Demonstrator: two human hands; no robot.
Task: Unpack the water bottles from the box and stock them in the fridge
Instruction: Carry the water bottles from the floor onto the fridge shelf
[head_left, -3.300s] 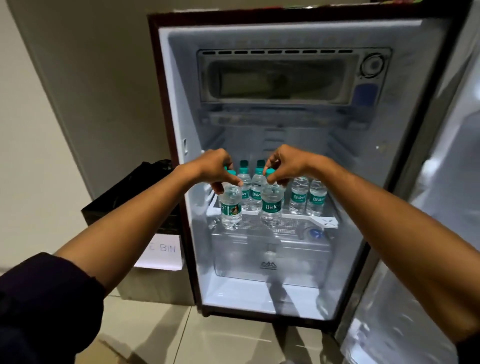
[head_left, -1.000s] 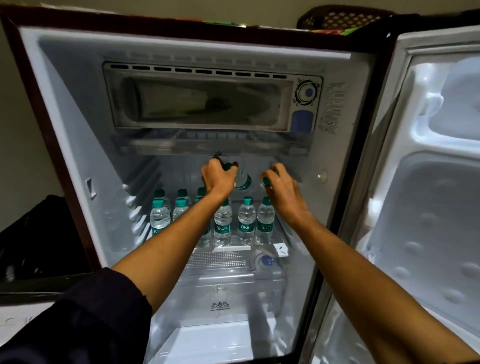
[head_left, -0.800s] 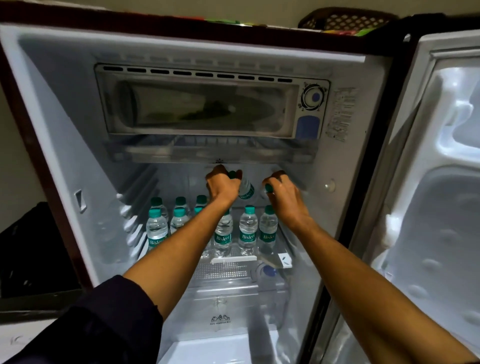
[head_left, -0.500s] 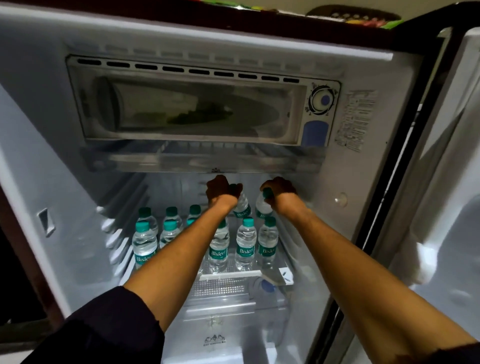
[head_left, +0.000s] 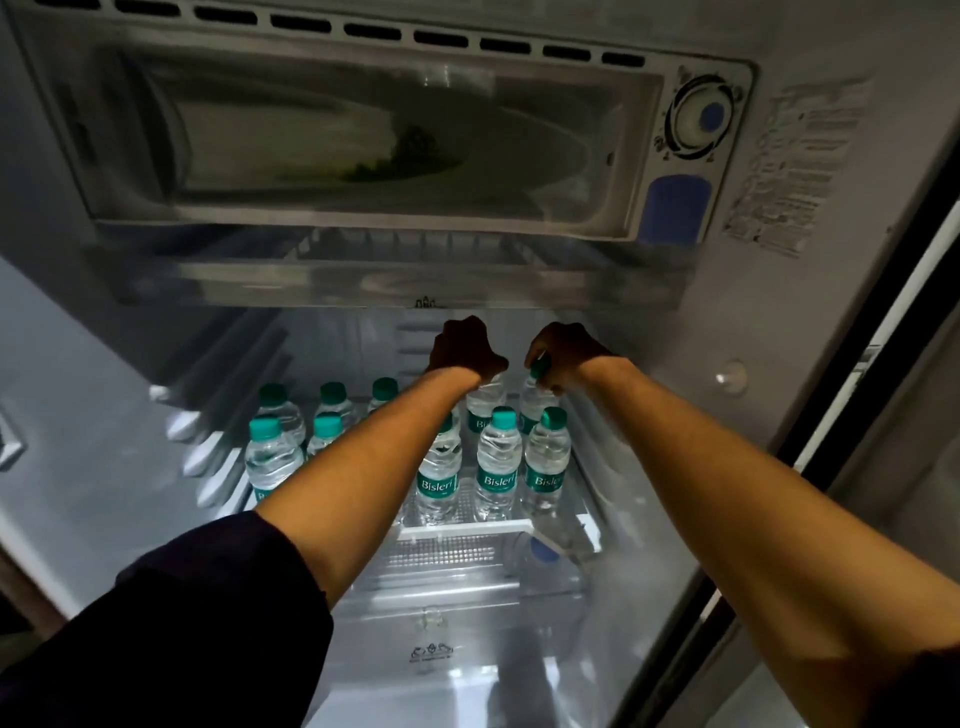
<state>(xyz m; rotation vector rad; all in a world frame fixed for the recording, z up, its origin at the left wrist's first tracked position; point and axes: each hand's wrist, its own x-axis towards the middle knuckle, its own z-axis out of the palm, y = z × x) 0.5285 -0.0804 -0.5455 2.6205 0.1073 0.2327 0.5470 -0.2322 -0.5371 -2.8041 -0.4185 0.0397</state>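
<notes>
Both my arms reach deep into the open fridge (head_left: 810, 322). My left hand (head_left: 465, 347) grips the top of a clear water bottle (head_left: 483, 410) at the back of the shelf; its cap is hidden under my fingers. My right hand (head_left: 563, 349) pinches the green cap (head_left: 540, 368) of another bottle (head_left: 535, 408) beside it. In front of these stand a row of three green-capped Bisleri bottles (head_left: 497, 465). More bottles (head_left: 270, 452) stand on the left side of the wire shelf (head_left: 452, 551). The box is not in view.
A freezer compartment (head_left: 374, 130) with a clear flap fills the top, with a thermostat dial (head_left: 698, 119) at its right. A clear tray (head_left: 395, 280) hangs just above my hands. A clear crisper drawer (head_left: 457, 639) sits under the shelf. The fridge door edge (head_left: 883, 364) runs along the right.
Both hands have pushed further back into the fridge and lowered, and the two bottles have gone from tilted to upright behind the front row. The camera has moved closer in.
</notes>
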